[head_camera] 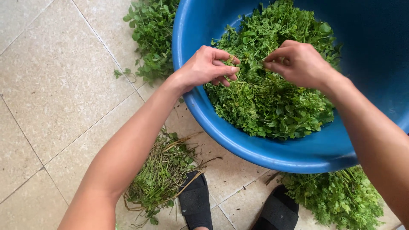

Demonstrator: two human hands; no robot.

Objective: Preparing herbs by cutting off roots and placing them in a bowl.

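Both hands work over a large blue basin (221,132) set on a pale tiled floor (55,85). The basin holds a heap of picked green leaves (272,98), banked toward its near-left wall.

Left hand (208,66) hangs just above the basin's left rim, fingers curled narrow, thumb and fingertips pinched on a thin sprig (235,64) — the sprig is small and half lost against the heap, so its exact shape is hard to read. Right hand (298,61) sits over the middle of the heap, fingers bunched, tips closed on what looks like the other end of the same sprig.

On the floor: a leafy bunch (151,34) beside the basin's far-left edge; a pile of stripped stems (164,174) just beside the near-left edge; another leafy pile (336,198) at the near-right. Two black sandals (196,200) show at the bottom — between the two near piles.
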